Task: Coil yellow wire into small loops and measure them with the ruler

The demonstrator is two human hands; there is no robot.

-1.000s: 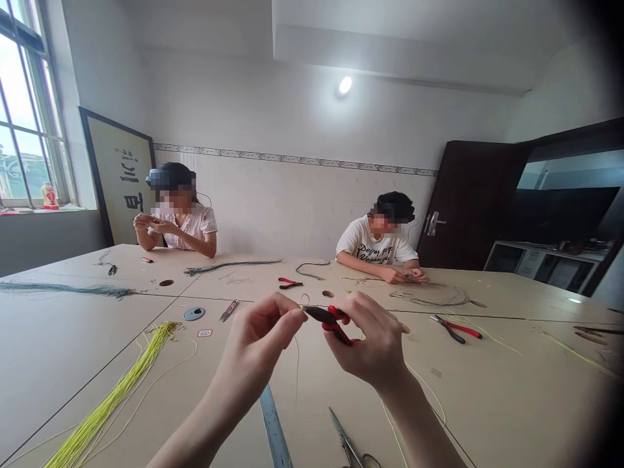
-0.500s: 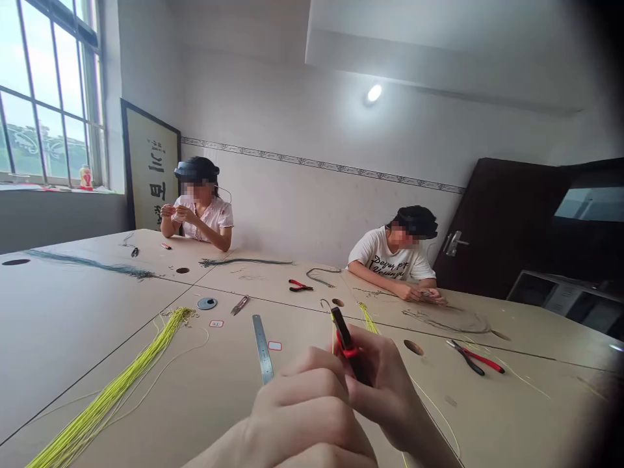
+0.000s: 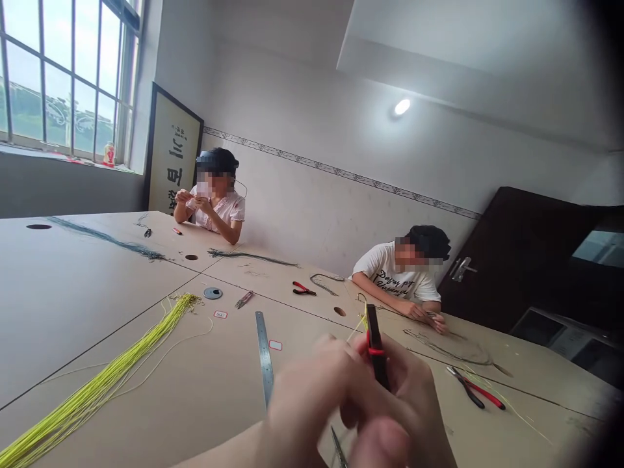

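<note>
My right hand (image 3: 412, 390) is wrapped round red-handled pliers (image 3: 373, 335), their dark jaws pointing up. A small curved hook (image 3: 361, 298) rises beside the jaw tips. Blurred by motion, my left hand (image 3: 316, 383) is curled in front of the right one. A thin yellow line (image 3: 355, 330) slants from near the jaws down to its fingers. The exact grip of the left fingertips is hidden. Scissors (image 3: 337, 445) show partly below the hands, and a steel ruler (image 3: 264, 354) lies just left of them.
A bundle of yellow lines (image 3: 121, 364) lies at left. Thread snips (image 3: 244, 299), a grey round cap (image 3: 213, 293) and red-black pliers (image 3: 304, 288) lie farther back. Another pair of pliers (image 3: 475, 388) is at right. Two people (image 3: 219, 201) sit across the table.
The view has turned left and tilted. My left hand has moved from the plier tips to in front of my right hand; the pliers have swung from pointing left to upright.
</note>
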